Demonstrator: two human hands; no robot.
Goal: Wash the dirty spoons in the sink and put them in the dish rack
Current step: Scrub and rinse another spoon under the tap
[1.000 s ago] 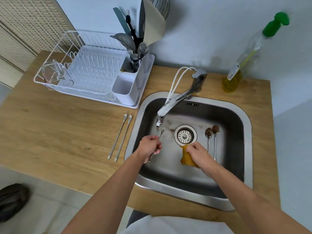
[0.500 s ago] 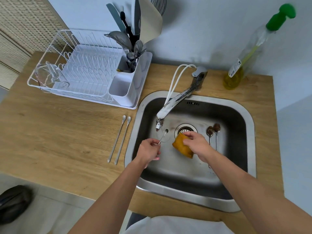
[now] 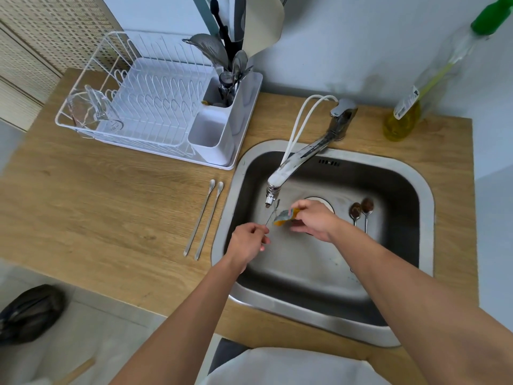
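Note:
Over the steel sink, my left hand grips the handle of a thin spoon whose bowl points up toward the faucet spout. My right hand pinches a yellow sponge and presses it against that spoon's stem. Two dirty spoons with brown residue lie side by side on the sink floor to the right. Two clean-looking long spoons rest on the wooden counter left of the sink. The white dish rack stands at the back left.
The faucet angles over the sink's left half, its spout just above the held spoon. A cutlery holder with utensils sits at the rack's right end, a glass cup at its left. A green-capped bottle stands back right.
My right hand lifted the sponge from the sink floor and brought it left onto the spoon. My left hand raised the spoon toward the spout.

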